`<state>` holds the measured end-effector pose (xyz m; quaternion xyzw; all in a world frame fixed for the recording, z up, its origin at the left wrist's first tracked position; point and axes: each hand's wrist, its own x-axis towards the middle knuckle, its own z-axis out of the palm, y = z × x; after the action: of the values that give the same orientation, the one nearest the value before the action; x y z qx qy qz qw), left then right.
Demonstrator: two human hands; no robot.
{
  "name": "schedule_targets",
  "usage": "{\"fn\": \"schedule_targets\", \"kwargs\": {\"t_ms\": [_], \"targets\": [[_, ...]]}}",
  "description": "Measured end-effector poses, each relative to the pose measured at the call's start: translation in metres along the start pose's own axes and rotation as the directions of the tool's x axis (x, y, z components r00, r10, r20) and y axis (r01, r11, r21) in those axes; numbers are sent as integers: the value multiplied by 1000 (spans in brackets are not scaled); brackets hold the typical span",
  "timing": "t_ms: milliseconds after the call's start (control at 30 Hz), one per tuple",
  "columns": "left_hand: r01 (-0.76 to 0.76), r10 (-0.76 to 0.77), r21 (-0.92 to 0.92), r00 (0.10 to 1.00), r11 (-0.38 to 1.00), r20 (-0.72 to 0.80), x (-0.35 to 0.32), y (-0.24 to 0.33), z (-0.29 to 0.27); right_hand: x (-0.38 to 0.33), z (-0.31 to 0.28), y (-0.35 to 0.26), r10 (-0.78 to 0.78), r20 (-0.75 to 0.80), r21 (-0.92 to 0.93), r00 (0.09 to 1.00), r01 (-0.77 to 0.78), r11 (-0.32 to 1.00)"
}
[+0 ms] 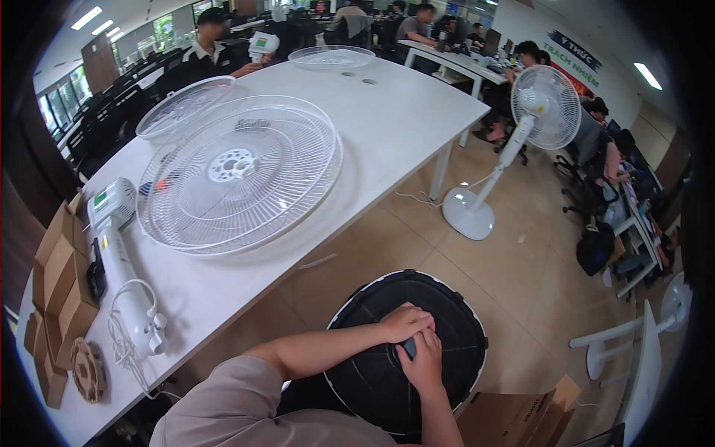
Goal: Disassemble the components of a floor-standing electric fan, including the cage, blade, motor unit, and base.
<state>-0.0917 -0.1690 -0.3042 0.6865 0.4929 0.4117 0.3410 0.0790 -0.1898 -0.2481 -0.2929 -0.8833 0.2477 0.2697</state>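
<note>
In front of my lap is a fan base [372, 387], round, with its black underside facing up and a white rim around it. Both hands meet near its middle. My left hand [404, 323] is closed, its fingers curled against those of the other hand. My right hand [423, 360] is closed too, its fingers around a small dark part at the hub, mostly hidden by the fingers. On the white table [395, 112] to the left lies a large white fan grille [290, 197]. Beside it rests a fan motor and neck [119, 261] with its cord coiled.
Further fan grilles [331, 56] lie on the table. Cardboard packing [63, 276] stands at the left edge. An assembled pedestal fan [477, 201] stands on the floor ahead. A cardboard box [514, 421] is near my right side. A person [212, 52] holds another motor across the table.
</note>
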Motion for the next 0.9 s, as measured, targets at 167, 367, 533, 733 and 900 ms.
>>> {"fn": "schedule_targets", "kwargs": {"t_ms": [167, 367, 533, 733, 900], "targets": [[-83, 75, -29, 975, 996, -210, -3, -6, 3, 3, -13, 6, -134, 26, -214, 991, 137, 967], [139, -201, -384, 972, 913, -124, -7, -4, -5, -22, -38, 38, -114, 60, -206, 992, 124, 971], [-48, 47, -5, 998, 999, -39, -9, 22, -9, -21, -46, 55, 107, -61, -144, 992, -115, 983], [20, -21, 10, 999, 1000, 47, -9, 11, -8, -12, -23, 29, 140, -80, 55, 987, -136, 989], [-40, 40, 24, 999, 999, 33, -4, 13, -7, -16, -24, 33, 96, -66, -28, 993, -98, 995]]}}
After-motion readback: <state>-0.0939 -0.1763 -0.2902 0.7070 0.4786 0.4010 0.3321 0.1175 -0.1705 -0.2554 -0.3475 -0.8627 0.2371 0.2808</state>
